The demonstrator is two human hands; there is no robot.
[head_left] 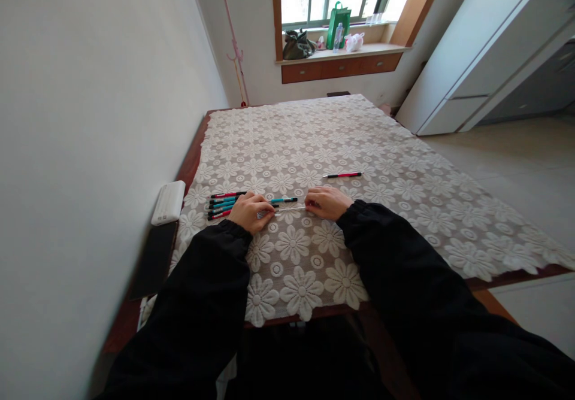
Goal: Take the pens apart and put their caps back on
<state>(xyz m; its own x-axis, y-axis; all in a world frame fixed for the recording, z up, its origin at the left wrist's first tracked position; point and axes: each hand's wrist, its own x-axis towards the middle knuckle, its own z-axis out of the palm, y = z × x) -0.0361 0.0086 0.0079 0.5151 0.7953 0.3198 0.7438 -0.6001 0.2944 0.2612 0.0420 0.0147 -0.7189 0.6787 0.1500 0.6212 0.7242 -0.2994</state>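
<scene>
A thin white strand (290,208), perhaps string or elastic, stretches between my hands just above the lace cloth. My left hand (252,211) pinches its left end. The fingers of my right hand (327,202) are closed on the other end. Several red and teal pens (220,205) lie side by side at my left hand, partly hidden under it. Just behind the strand, a teal pen (285,200) points to the right. One red and black pen (344,175) lies apart, beyond my right hand.
A flower-patterned lace tablecloth (294,241) covers the wooden table. At its left edge, by the wall, are a white box-shaped device (169,202) and a dark flat object (155,259). A green bag (338,27) stands on the windowsill; a white fridge (469,58) is at right.
</scene>
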